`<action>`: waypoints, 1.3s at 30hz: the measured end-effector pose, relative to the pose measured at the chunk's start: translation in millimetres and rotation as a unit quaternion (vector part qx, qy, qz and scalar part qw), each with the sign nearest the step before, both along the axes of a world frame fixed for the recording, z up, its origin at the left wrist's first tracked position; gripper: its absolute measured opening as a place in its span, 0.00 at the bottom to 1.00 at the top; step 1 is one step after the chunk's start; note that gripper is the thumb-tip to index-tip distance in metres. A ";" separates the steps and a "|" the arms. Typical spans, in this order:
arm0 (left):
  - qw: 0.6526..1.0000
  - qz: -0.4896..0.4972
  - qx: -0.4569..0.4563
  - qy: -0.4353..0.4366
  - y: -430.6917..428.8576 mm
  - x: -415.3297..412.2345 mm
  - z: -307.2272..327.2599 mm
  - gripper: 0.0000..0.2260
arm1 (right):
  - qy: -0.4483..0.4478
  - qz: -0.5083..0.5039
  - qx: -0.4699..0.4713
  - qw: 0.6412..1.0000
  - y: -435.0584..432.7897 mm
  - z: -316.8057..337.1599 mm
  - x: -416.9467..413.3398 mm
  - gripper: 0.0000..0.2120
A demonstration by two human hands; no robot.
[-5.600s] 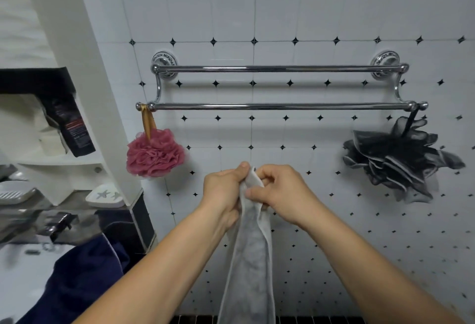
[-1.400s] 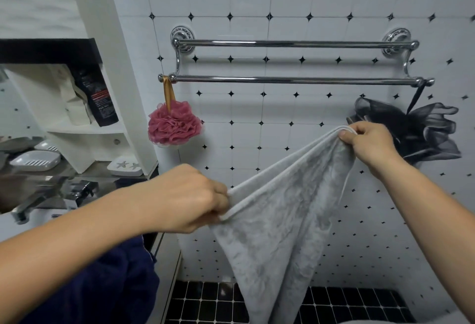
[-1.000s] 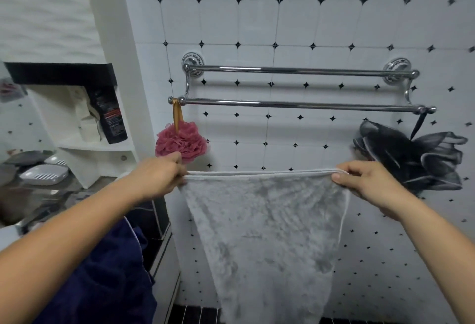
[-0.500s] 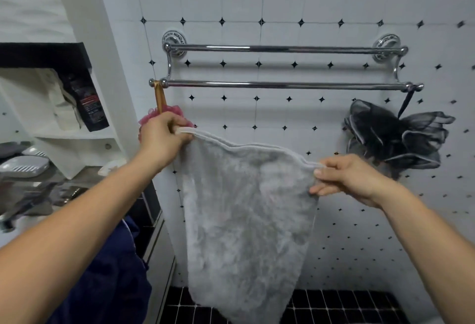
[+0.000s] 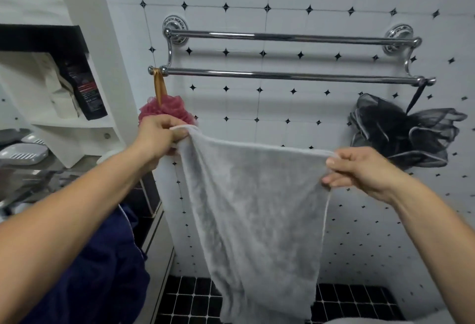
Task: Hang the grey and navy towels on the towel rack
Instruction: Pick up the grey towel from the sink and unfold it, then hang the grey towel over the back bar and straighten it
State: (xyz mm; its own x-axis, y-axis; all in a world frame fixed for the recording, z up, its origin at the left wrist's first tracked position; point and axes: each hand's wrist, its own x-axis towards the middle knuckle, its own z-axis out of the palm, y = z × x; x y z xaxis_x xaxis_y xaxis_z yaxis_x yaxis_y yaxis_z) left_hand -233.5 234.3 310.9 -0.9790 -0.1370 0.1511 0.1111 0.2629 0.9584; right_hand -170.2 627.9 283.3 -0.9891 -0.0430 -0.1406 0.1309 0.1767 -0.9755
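Observation:
A grey towel (image 5: 257,208) hangs spread out between my two hands, below the chrome two-bar towel rack (image 5: 282,75) on the tiled wall. My left hand (image 5: 159,135) pinches its upper left corner, just in front of a pink sponge. My right hand (image 5: 359,169) grips the upper right corner, a little lower. The towel's top edge sags slightly and stays clear of both bars. The navy towel (image 5: 102,272) lies bunched at the lower left, partly hidden under my left forearm.
A pink bath sponge (image 5: 164,111) hangs on the rack's left end, a black one (image 5: 403,131) on the right end. White shelves (image 5: 72,123) with a dark pouch and soap dishes stand at left. Black floor tiles (image 5: 190,298) lie below.
I unfolded the grey towel from a bunched strip and spread it wide. Over the last half second both hands hold the same corners and stay under the lower bar.

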 end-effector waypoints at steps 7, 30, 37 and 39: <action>0.981 0.004 -0.193 -0.008 10.7 -8.1 -27.3 0.04 | -0.088 0.184 0.053 0.977 8.0 -3.4 4.9 0.07; 0.982 -0.034 0.175 -0.057 78.1 -46.3 11.0 0.02 | 0.050 -0.180 -0.046 0.981 60.3 3.5 -82.5 0.08; 0.942 0.033 0.333 -0.005 91.3 -99.2 13.7 0.04 | 0.100 -0.153 -0.084 0.980 40.7 10.2 -140.9 0.05; 0.928 0.035 0.370 0.019 88.8 -121.0 15.7 0.03 | 0.113 -0.160 -0.115 0.974 41.4 15.8 -162.6 0.06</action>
